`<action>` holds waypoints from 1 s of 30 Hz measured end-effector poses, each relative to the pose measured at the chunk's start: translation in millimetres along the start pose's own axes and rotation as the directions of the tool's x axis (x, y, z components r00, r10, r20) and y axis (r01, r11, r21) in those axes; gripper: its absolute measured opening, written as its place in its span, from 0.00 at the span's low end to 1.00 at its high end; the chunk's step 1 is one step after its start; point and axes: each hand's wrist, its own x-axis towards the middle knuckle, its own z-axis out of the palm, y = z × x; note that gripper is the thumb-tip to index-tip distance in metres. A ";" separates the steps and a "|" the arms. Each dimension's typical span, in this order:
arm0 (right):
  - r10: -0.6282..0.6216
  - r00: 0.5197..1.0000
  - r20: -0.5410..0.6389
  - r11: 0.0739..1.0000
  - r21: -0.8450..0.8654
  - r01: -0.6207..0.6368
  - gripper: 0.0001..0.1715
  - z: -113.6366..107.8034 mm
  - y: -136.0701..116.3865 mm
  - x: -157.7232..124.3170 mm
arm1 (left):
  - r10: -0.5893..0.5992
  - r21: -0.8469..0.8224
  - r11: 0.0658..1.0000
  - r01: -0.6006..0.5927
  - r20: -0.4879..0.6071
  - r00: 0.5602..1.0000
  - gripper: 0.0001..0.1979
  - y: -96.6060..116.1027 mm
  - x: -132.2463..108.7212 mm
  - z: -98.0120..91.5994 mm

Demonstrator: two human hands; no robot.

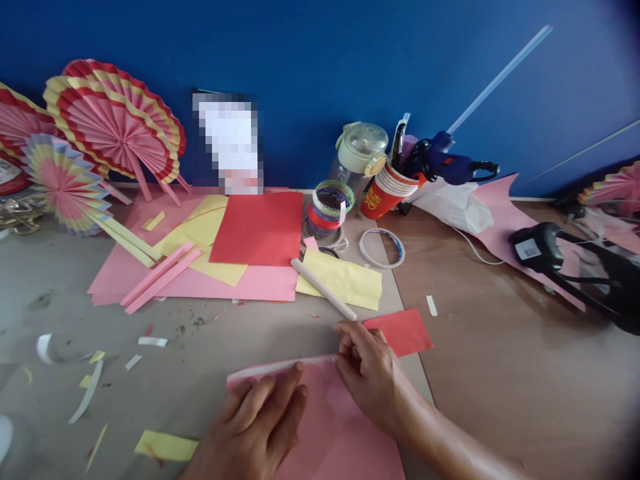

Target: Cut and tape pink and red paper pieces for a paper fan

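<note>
1. While the strip (254, 371) is, it seems, being pressed along the top edge of the pink sheet (325, 427), lower centre, even pressure along its length is likely called for next.
2. Left hand (255, 423), lower centre: fingers loosely spread, laid on the pink sheet, one tip set at the strip.
3. Right hand (367, 363), right of centre: fingers curled, thumb rested at the edge; whether anything is pinched cannot be told.

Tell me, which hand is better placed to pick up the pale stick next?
Likely the right hand: it is close to the near end of the pale stick. The left hand lies on the pink paper, farther from the stick.
</note>
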 end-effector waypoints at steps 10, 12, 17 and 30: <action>-0.039 0.999 0.006 0.998 -0.050 0.040 0.18 0.9 -1.5 -1.2 | 0.002 -0.014 1.000 -0.002 -0.003 1.000 0.15 -3.2 -2.2 1.0; -0.028 1.000 0.009 0.999 -0.046 0.028 0.19 1.4 -1.8 -2.1 | -0.004 -0.001 1.000 0.004 0.000 1.000 0.14 -3.5 -2.6 0.8; -0.004 1.000 0.005 1.000 0.007 0.004 0.18 0.5 -3.9 -2.8 | 0.024 -0.009 1.000 -0.025 -0.111 0.993 0.13 -3.5 -4.7 6.4; -0.128 0.991 -0.035 0.980 0.146 0.132 0.20 -11.6 -14.6 -8.9 | 0.057 0.004 0.998 -0.057 0.019 0.998 0.15 -0.8 -7.2 -1.5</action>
